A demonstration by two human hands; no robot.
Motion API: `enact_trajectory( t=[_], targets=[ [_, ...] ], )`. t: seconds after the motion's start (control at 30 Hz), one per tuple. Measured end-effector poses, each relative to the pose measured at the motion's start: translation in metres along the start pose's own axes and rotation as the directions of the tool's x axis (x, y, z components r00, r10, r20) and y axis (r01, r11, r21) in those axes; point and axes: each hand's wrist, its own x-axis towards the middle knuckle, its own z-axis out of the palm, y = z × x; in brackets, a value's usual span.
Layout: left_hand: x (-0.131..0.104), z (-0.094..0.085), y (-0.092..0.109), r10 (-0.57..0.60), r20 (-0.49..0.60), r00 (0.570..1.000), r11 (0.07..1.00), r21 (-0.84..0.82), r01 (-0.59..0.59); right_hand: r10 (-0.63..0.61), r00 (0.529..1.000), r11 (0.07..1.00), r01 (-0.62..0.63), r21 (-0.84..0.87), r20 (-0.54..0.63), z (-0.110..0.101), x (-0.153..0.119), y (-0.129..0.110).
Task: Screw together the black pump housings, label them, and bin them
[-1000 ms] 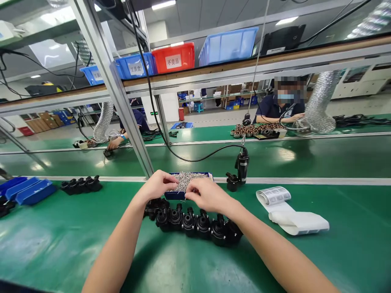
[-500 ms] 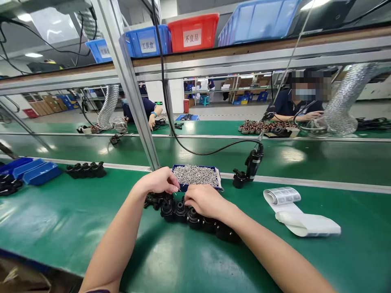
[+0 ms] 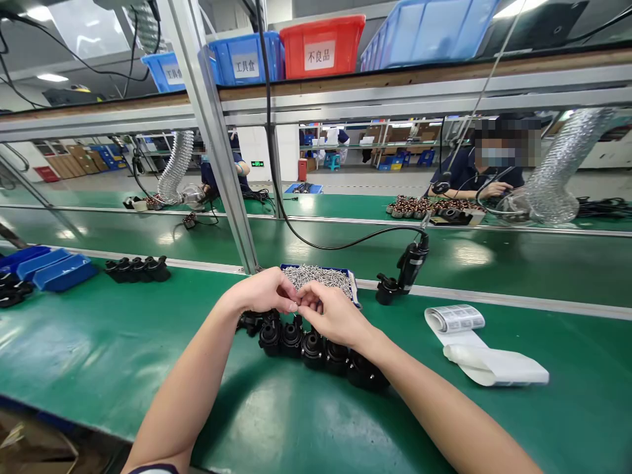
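Observation:
My left hand and my right hand meet fingertip to fingertip in front of a blue tray of silvery screws. Both are pinched; a thin bright screw shows at the left fingertips, while anything between the right fingertips is too small to make out. Just below the hands, a row of round black housings runs from centre to lower right on the green bench. Small screws stand in several of them. More black parts lie at the row's left end, partly behind my left wrist.
A black power screwdriver stands right of the tray under its cable. Further right lies an unrolled label strip. Black parts and blue bins sit left. A metal post rises behind my left hand. People work across the bench.
My right hand has lifted off the black housings and moved up and left to meet my left hand's fingertips. The left hand has shifted slightly right. Across the bench, a person's arm has drawn back.

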Motion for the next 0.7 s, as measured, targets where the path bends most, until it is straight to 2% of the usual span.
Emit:
enact_trajectory(
  t=[0.17, 0.3, 0.5, 0.7],
  targets=[
    [0.012, 0.004, -0.017, -0.078, -0.106, 0.991, 0.997, -0.002, 0.078, 0.008, 0.992, 0.975, 0.021, -0.222, 0.127, -0.01, -0.006, -0.008],
    [0.017, 0.006, -0.026, -0.087, -0.151, 0.985, 0.996, -0.007, 0.087, 0.043, 0.972, 0.959, 0.025, -0.282, 0.231, -0.011, -0.011, -0.019],
    [0.014, 0.007, -0.022, -0.071, -0.118, 0.99, 0.997, -0.013, 0.07, 0.061, 0.953, 0.893, 0.082, -0.442, 0.298, 0.002, -0.014, -0.023],
    [0.012, 0.007, -0.019, -0.048, -0.063, 0.997, 0.997, 0.054, 0.051, 0.093, 0.948, 0.86, 0.079, -0.504, 0.306, 0.009, -0.014, -0.022]
  ],
)
